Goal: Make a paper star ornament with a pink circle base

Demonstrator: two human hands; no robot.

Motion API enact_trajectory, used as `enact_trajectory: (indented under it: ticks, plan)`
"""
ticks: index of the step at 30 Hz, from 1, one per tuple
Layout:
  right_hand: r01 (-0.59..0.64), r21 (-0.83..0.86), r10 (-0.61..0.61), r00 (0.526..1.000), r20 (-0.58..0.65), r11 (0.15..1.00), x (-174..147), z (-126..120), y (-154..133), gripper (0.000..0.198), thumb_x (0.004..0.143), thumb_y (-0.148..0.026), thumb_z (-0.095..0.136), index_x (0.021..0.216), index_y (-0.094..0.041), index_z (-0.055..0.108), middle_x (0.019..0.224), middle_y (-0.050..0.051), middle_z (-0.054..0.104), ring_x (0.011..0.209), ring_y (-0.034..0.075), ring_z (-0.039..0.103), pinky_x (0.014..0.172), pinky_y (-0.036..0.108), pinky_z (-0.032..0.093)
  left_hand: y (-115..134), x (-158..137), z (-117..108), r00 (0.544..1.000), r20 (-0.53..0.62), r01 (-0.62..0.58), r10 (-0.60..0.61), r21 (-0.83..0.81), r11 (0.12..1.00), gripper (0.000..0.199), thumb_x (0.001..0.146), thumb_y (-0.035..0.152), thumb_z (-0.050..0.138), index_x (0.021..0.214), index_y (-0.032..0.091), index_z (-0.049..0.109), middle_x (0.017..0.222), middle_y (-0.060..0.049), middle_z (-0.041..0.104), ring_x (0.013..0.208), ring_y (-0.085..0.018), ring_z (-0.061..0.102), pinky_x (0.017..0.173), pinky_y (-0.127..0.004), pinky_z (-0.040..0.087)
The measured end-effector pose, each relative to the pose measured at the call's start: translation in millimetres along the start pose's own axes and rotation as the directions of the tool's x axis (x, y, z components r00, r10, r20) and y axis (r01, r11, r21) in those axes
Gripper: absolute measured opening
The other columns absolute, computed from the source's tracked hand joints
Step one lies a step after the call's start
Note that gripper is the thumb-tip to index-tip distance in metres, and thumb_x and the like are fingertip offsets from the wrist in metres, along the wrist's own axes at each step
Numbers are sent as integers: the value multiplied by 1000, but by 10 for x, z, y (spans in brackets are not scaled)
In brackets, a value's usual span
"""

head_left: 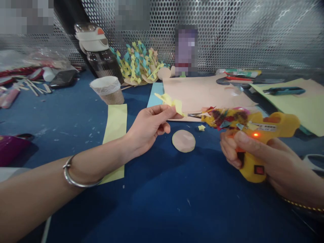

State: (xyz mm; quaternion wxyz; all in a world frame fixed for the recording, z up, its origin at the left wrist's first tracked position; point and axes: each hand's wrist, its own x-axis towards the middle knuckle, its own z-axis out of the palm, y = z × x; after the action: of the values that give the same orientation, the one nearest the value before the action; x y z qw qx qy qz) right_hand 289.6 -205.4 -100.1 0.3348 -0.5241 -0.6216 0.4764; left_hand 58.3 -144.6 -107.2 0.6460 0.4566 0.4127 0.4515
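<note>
My left hand (152, 128) pinches a folded yellow paper strip (168, 100) between thumb and fingers. In my right hand (255, 148) is a yellow hot glue gun (274, 126), its red light lit and its barrel covered with scraps and glue. The metal nozzle (194, 115) points left, at or very close to the lower end of the paper strip; whether they touch I cannot tell. Below, a pale paper circle (183, 141) lies flat on the blue table. Beside it rests a small yellow paper star (201, 128).
A yellow paper sheet (115, 125) lies under my left forearm. Behind stand a paper cup (108, 90), a drink bottle (101, 57) and a cluster of yellow and blue paper pieces (139, 64). Pink paper (202, 91) spreads at the back; a utility knife (285, 90) lies right.
</note>
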Motion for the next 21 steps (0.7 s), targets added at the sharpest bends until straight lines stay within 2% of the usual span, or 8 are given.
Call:
enact_trajectory:
  ticks: [12, 16, 21]
  plan:
    - [-46, 5, 46, 998, -38, 999, -22, 12, -15, 49, 78, -62, 56, 54, -20, 55, 54, 0, 52, 48, 11, 47, 44, 22, 38, 7, -7, 8, 1000, 10, -4, 4, -56, 998, 17, 81, 25, 68, 68, 15, 63, 78, 0, 72, 40, 3, 47, 35, -8, 27]
    - [-38, -7, 38, 999, -18, 999, -10, 15, -10, 49, 81, -61, 55, 54, -20, 55, 56, 0, 53, 49, 11, 48, 45, 22, 39, 19, -9, 14, 1000, -8, 4, -4, -73, 997, 16, 82, 23, 67, 69, 14, 63, 77, 0, 72, 39, 3, 48, 34, -7, 27]
    - [-22, -23, 21, 998, -57, 999, 9, 33, -14, 51, 78, -64, 55, 51, -20, 54, 51, 1, 52, 46, 11, 47, 42, 23, 38, 23, -6, 17, 1000, -22, 3, -4, -73, 997, 17, 82, 23, 65, 68, 14, 62, 77, 0, 72, 38, 3, 46, 34, -8, 26]
